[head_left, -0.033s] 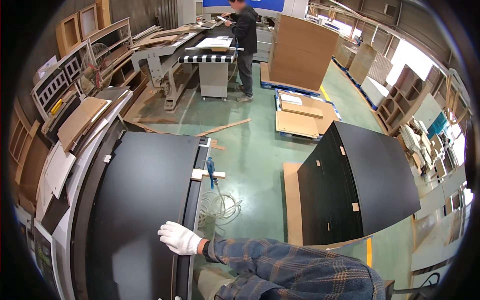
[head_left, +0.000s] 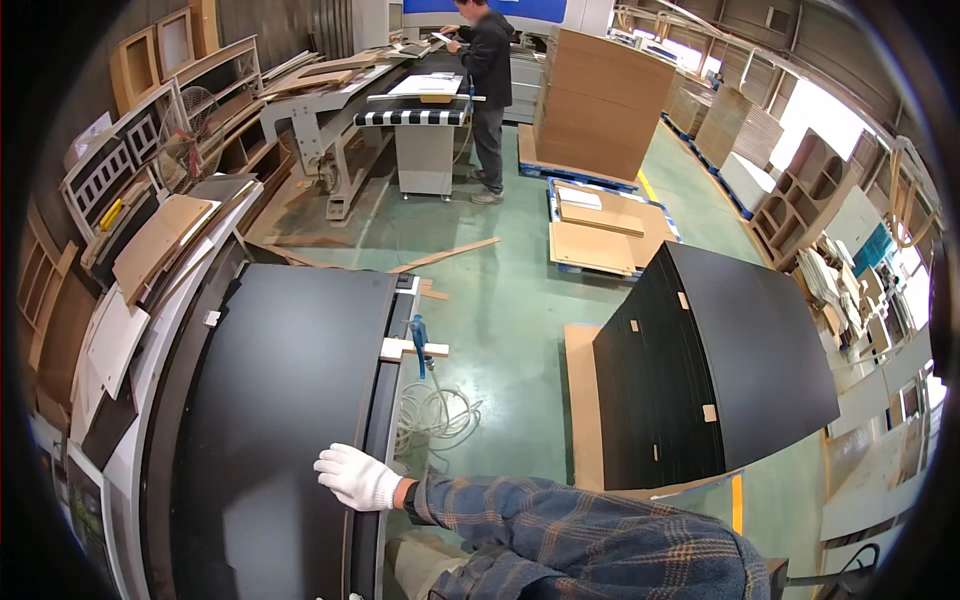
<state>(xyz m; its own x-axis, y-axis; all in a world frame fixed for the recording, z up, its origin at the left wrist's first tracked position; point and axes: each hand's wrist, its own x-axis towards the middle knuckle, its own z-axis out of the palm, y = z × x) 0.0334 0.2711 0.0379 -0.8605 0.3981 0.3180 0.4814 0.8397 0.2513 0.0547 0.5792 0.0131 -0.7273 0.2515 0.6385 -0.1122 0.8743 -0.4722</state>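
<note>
My right hand (head_left: 357, 478), in a white knit glove, lies flat on a large black panel (head_left: 290, 350) near its right edge. Its fingers stretch leftward over the surface and hold nothing. The plaid sleeve of that arm reaches in from the lower right. Only a sliver of white glove from my left hand (head_left: 354, 597) shows at the bottom edge, beside the same panel; its fingers are out of sight. Farther up the panel's right side, a blue air gun (head_left: 418, 345) hangs by a pale wooden strip (head_left: 433, 350).
A coiled hose (head_left: 440, 418) lies on the green floor. To the right stands a tall stack of black panels (head_left: 745, 350). Brown boards (head_left: 600, 100) rest on pallets behind. A person (head_left: 487, 90) works at a far machine. Offcuts (head_left: 165, 240) crowd the left side.
</note>
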